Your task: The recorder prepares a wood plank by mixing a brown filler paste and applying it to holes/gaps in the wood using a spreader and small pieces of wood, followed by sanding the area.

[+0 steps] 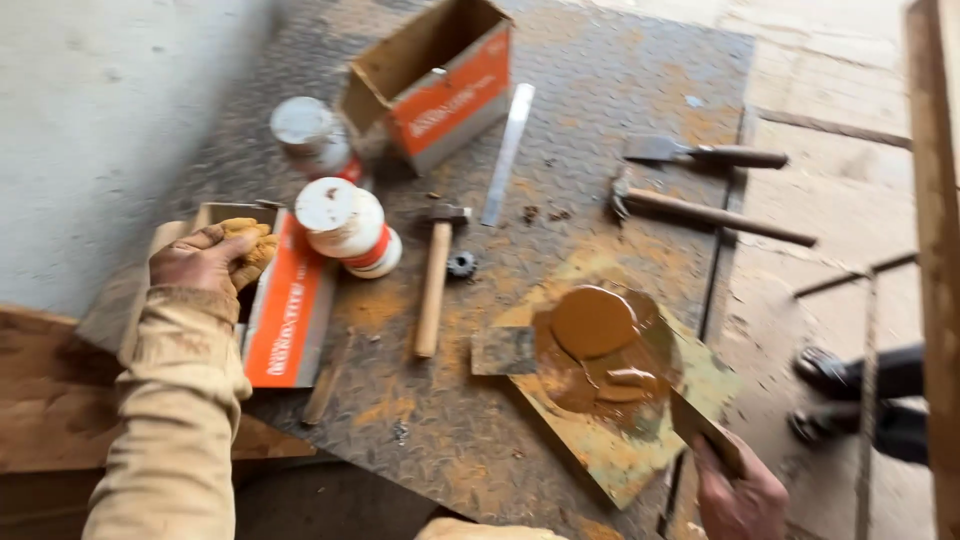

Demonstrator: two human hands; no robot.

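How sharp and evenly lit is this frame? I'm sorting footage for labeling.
Head view: soft all over with motion blur, worst at the right edge, where the wooden post smears; left hand and right hand are fuzzy; the hammer is readable; light is flat and diffuse with faint shadows; mild sheen on the brown paste; no harsh glare.

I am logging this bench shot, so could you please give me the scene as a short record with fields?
Left hand: left hand closed on a yellow-brown lump over an orange box
Right hand: right hand holds a putty knife at the board's edge
Mix: brown paste on a flat board
Surface: metal checker plate
Nearby: hammer, two tins, steel rule, open carton, scraper
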